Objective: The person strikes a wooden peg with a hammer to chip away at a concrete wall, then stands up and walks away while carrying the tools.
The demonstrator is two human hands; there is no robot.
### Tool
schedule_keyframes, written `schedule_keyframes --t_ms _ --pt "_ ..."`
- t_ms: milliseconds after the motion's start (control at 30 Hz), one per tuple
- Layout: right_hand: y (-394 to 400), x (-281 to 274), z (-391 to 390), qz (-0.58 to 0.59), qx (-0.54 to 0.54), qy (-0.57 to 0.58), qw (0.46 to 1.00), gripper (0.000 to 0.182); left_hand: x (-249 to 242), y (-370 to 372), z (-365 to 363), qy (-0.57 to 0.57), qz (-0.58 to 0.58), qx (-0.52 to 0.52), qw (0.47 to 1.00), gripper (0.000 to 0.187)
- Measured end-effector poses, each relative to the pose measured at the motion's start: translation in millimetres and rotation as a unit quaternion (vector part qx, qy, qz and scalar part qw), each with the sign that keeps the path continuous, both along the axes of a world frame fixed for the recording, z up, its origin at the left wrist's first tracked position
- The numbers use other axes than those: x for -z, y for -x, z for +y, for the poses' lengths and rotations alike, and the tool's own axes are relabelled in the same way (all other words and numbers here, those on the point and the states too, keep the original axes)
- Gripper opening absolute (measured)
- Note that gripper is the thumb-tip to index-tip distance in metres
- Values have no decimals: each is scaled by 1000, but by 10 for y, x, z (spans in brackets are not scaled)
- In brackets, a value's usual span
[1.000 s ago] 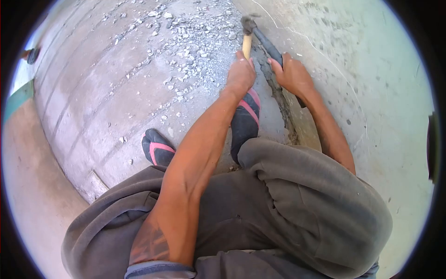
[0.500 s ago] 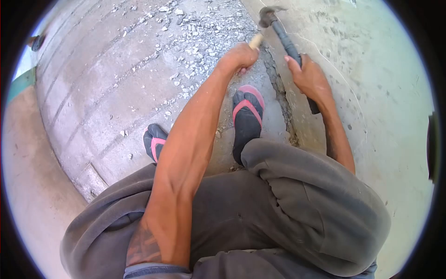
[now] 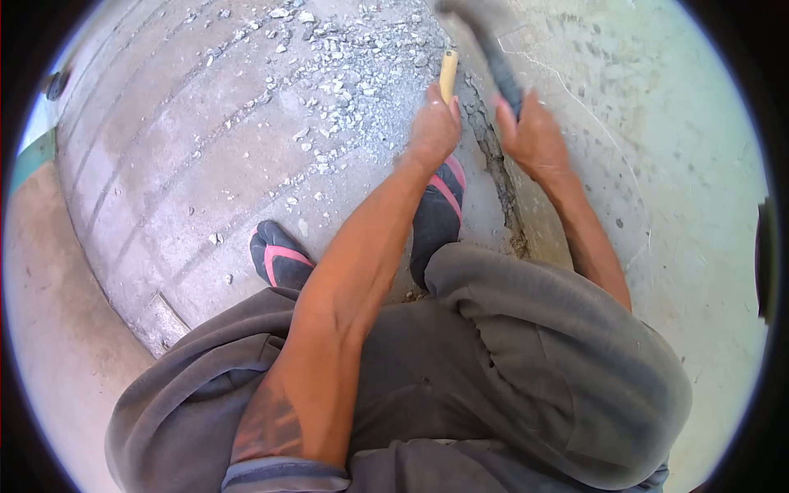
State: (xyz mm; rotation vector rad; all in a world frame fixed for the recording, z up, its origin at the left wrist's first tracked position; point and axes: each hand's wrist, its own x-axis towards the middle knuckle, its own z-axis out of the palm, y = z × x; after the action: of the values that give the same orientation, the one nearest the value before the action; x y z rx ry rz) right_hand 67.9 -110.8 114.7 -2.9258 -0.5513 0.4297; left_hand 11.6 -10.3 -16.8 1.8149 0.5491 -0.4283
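Since half a second ago: left hand (image 3: 434, 127) drawn back toward the body over the right foot; hammer head out of the top edge, blurred.

Left hand: closed round pale wooden hammer handle (image 3: 448, 74), which points up and away.
Right hand (image 3: 534, 140): wrapped round dark steel chisel bar (image 3: 500, 70), blurred, slanting along the rough crack in the concrete (image 3: 493, 164) at the wall foot.
Loose grey concrete rubble (image 3: 353, 66): scattered left of the crack.
Black sandals with pink straps (image 3: 279, 259): on both feet.
Grey trousers (image 3: 534, 353): foreground.
Writing, brands: none legible.
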Motion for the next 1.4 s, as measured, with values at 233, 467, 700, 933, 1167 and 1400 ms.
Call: schedule_keyframes --t_ms 233,467,700,933,1167,1400 --pt "131 -227 402 8 -21 4 1000 44 136 52 -219 -6 10 27 1000 39" --pt "9 221 -186 69 -14 132 989 47 99 -90 -194 -45 19 20 999 29" --pt "-83 -196 -19 100 127 64 985 48 -157 -702 805 126 93 158 975 43" --pt "-93 -482 205 60 151 -41 986 48 133 -360 253 6 -31 53 998 50" --pt "166 303 -205 1 33 39 999 43 13 -87 -127 -30 -7 16 999 43" --pt "177 -184 247 -17 44 -25 999 43 -86 -116 -63 10 27 32 999 44"
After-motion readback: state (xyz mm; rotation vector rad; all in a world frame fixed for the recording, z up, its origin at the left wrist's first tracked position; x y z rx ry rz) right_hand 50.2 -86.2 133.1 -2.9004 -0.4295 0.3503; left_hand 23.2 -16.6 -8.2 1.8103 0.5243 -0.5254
